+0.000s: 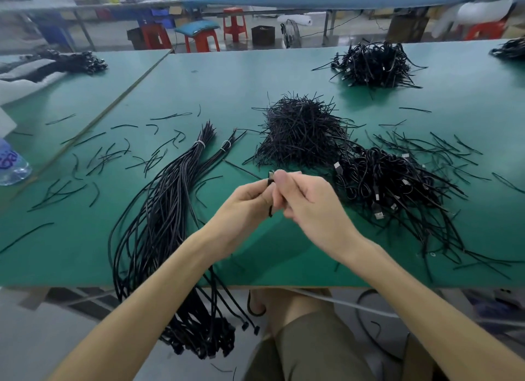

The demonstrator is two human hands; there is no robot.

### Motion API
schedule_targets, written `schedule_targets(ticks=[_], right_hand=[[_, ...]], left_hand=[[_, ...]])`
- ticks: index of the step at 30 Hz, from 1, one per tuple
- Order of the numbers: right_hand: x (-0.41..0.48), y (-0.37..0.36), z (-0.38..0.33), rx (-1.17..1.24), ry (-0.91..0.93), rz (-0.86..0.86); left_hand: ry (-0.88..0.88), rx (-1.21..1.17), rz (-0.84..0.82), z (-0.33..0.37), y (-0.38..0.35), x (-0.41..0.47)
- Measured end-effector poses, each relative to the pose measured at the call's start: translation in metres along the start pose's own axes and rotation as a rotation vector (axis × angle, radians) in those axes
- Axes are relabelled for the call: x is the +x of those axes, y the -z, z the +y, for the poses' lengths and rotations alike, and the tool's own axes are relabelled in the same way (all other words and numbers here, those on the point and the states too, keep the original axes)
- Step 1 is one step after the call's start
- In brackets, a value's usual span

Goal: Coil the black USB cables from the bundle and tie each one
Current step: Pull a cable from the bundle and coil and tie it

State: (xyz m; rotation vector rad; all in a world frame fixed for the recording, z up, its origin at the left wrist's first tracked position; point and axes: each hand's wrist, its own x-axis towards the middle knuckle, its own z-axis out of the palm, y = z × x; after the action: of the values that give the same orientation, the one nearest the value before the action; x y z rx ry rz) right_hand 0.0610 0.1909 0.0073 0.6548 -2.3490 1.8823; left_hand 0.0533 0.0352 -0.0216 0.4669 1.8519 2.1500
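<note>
Left hand (247,201) and right hand (306,207) meet above the near half of the counter (284,76). Fingertips of both pinch one black cable (270,181) between them. A metallic connector tip shows above the thumbs, and a short black end hangs below the left fingers. Whether this cable is already coiled, or carries a tie, cannot be told; the fingers hide it.

The bundle (159,210) of uncoiled cables lies to the left, held by two white bands near its far end, with its near end hanging over the counter edge. The tie pile (301,133) sits just beyond the hands. The finished pile (392,181) lies to the right, touching the tie pile at its edge.

Probable faults from this position:
- Relaxing either pinch before a tie is twisted shut would likely let the loops spring open.
- A tie left only loosely twisted would likely slip off in the finished pile.
- Drawing a tie from the dense pile may drag several out and scatter them.
- The overhanging bundle may slide to the floor if it is pulled toward the edge.
</note>
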Motion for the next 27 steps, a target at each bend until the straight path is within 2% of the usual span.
schedule_targets(ticks=[3,5,9,11,13,15,16,17,18,21,23,25,27], right_hand=[[0.000,-0.002,-0.001,0.168,-0.013,0.078],[-0.002,-0.003,0.001,0.170,-0.006,0.090],[-0.011,-0.014,0.009,0.003,-0.019,-0.030],[-0.014,-0.014,0.015,-0.063,-0.022,-0.039],[-0.018,-0.011,0.024,-0.059,-0.067,-0.088],[-0.023,-0.005,0.033,-0.103,-0.125,-0.210],[-0.025,-0.002,0.036,-0.150,-0.145,-0.273],[-0.023,0.003,0.038,-0.207,-0.152,-0.314],[-0.018,0.010,0.039,-0.272,-0.149,-0.325],[0.008,0.025,0.037,-0.411,-0.161,-0.253],[0.021,0.028,0.036,-0.417,-0.164,-0.171],[0.024,0.021,0.033,-0.379,-0.160,-0.102],[0.021,0.012,0.030,-0.270,-0.163,-0.016]], left_hand=[[-0.010,-0.182,-0.052,0.003,-0.005,-0.004],[-0.011,-0.253,-0.060,0.005,-0.003,-0.004],[0.004,-0.432,-0.137,0.004,-0.006,-0.004],[0.041,-0.558,-0.080,0.009,-0.011,-0.004],[0.079,-0.812,0.019,0.013,-0.006,-0.005],[0.085,-1.086,0.006,0.020,0.005,-0.007],[0.086,-1.099,-0.005,0.023,0.010,-0.008],[0.093,-1.000,-0.004,0.025,0.016,-0.009],[0.096,-0.796,-0.011,0.025,0.018,-0.011],[0.038,0.246,-0.040,0.014,0.014,-0.015],[0.013,0.738,-0.059,0.002,0.007,-0.012],[-0.024,0.864,0.039,-0.007,0.003,-0.008],[-0.110,0.743,0.196,-0.012,0.003,-0.005]])
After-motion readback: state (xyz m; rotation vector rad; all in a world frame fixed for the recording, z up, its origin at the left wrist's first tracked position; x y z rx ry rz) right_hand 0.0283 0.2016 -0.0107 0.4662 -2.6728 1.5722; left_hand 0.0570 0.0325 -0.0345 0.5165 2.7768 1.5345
